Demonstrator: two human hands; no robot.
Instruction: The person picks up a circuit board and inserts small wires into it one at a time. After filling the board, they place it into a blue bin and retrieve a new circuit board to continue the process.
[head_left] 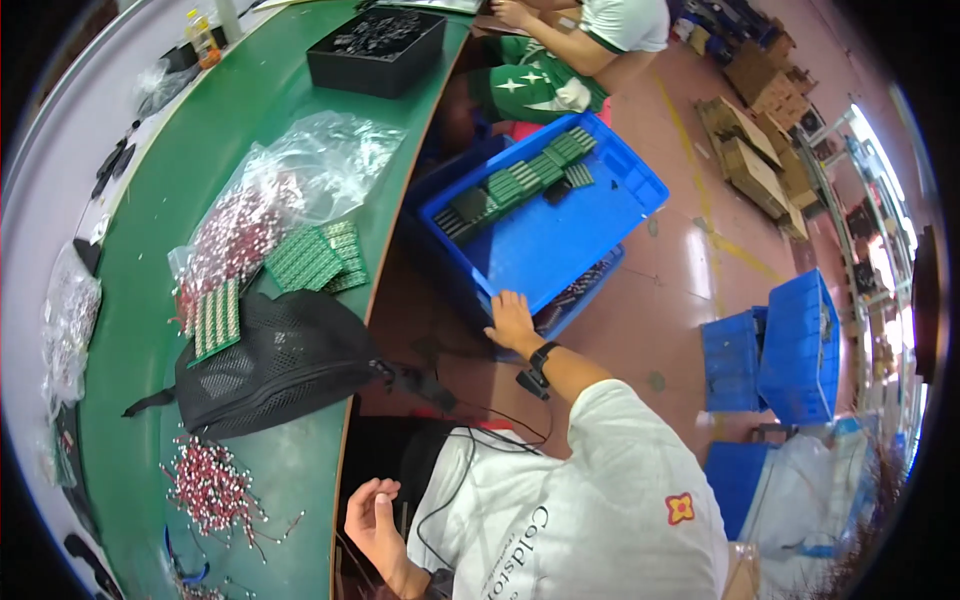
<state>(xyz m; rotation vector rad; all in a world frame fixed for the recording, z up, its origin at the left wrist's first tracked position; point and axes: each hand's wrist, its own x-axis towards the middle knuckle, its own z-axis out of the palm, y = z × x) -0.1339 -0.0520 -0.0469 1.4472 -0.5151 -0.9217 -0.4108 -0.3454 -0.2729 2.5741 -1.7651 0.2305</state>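
Note:
My right hand (512, 320) grips the near rim of a blue plastic crate (560, 245), fingers over the edge and thumb at the outer side. Along the crate's far left side lie several green circuit board panels (520, 182). A second blue crate (575, 312) sits beneath it, with small dark parts showing inside. My left hand (374, 520) hovers by the table's edge, fingers loosely curled and apart, with nothing visible in it. The nearest thing on the table is a black mesh bag (280, 360).
On the green table (270, 100) are a red-and-white wire pile (215, 485), green boards (305, 258), a clear plastic bag (330, 150) and a black box of dark parts (375, 50). Another person (590, 50) sits beyond the crate. Blue bins (798, 350) and cardboard boxes (750, 170) stand right.

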